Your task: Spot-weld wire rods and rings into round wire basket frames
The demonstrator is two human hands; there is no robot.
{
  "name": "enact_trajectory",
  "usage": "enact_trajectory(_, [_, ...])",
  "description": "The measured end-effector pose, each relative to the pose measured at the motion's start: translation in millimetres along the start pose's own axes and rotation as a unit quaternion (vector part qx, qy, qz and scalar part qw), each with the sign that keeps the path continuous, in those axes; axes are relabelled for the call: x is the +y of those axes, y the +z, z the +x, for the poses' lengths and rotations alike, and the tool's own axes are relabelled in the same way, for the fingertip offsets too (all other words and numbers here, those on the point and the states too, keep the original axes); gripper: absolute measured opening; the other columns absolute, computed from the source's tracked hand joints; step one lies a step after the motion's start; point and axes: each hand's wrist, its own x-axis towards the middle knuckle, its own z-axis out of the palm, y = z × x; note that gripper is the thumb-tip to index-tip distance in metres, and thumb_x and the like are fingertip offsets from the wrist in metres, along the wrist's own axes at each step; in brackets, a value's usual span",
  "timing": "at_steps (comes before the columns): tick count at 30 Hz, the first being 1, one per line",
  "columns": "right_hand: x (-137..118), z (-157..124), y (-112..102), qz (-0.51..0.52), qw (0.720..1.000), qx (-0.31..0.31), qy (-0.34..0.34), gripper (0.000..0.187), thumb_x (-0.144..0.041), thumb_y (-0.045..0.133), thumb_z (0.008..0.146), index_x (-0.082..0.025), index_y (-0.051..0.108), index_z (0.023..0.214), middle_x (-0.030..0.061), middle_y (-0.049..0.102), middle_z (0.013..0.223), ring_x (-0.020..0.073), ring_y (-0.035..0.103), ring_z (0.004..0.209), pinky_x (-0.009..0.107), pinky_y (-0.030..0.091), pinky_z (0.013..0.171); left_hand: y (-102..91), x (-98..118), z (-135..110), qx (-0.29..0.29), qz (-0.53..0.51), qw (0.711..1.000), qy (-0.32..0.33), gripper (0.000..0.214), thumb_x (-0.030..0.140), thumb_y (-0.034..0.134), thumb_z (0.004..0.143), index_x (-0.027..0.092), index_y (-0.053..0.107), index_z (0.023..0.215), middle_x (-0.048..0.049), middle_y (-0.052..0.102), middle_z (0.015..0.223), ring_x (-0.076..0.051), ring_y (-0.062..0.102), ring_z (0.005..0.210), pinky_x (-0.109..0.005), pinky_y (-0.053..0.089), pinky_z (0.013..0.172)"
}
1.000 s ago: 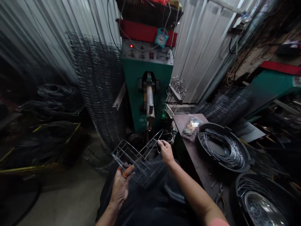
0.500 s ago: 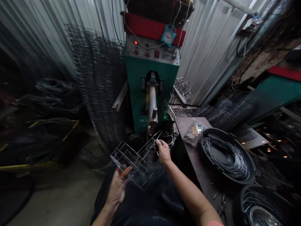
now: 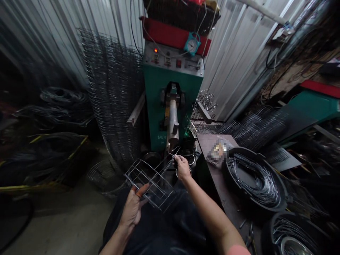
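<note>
A metal wire rack [image 3: 151, 177] is held tilted above my lap, below the arm of a green machine. My left hand [image 3: 132, 209], with orange wraps on its fingers, grips the rack's near left edge between thumb and fingers. At the rack's far right end, my right hand [image 3: 182, 167] is closed in a pinch on its thin wires. That end lies close to the tip of the machine's metal arm [image 3: 173, 120]; whether they touch I cannot tell. The fingertips of my right hand are partly hidden.
The green machine [image 3: 154, 85] stands straight ahead. Stacked wire racks [image 3: 114, 88] lean at its left. A side table [image 3: 203, 141] at right bears a black tub [image 3: 283, 198] of wire pieces. Pliers [image 3: 250, 235] lie near the table's front. A wire basket [image 3: 103, 177] rests on the floor.
Both hands keep their grip on the wire rack. My right hand and the rack's far end have shifted slightly left, closer to the machine arm's tip. The view has tilted a little.
</note>
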Motion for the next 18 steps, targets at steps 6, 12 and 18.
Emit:
enact_trajectory(6, [-4,9,0,-0.007,1.000,-0.004,0.018,0.032,-0.045,0.068,0.061,-0.016,0.056,0.064,-0.0029,0.053,0.055,0.0069,0.044,0.047,0.020,0.034,0.045,15.8,16,-15,0.028,0.011,0.999,-0.033,0.035,0.037,0.073,0.053,0.021,0.057,0.080,-0.0038,0.061,0.096,-0.024,0.053,0.098,-0.034,0.048,0.064])
enact_trajectory(12, [-12,-40,-30,-0.112,0.978,-0.170,0.048,0.037,-0.049,0.064,0.067,-0.016,0.063,0.084,-0.0003,0.060,0.065,0.0105,0.053,0.059,0.022,0.040,0.058,20.9,8,-21,0.046,-0.014,0.999,-0.022,0.034,0.033,0.074,0.052,0.021,0.057,0.079,-0.0010,0.062,0.087,-0.021,0.056,0.091,-0.031,0.047,0.065])
enact_trajectory(18, [-3,-86,-40,-0.234,0.943,-0.237,0.006,0.032,-0.046,0.055,0.077,-0.017,0.065,0.071,-0.0028,0.054,0.060,0.0099,0.045,0.058,0.020,0.034,0.055,15.0,-4,-13,0.052,-0.040,0.998,-0.006,0.031,0.030,0.074,0.053,0.022,0.058,0.077,-0.0006,0.060,0.092,-0.020,0.053,0.095,-0.030,0.048,0.063])
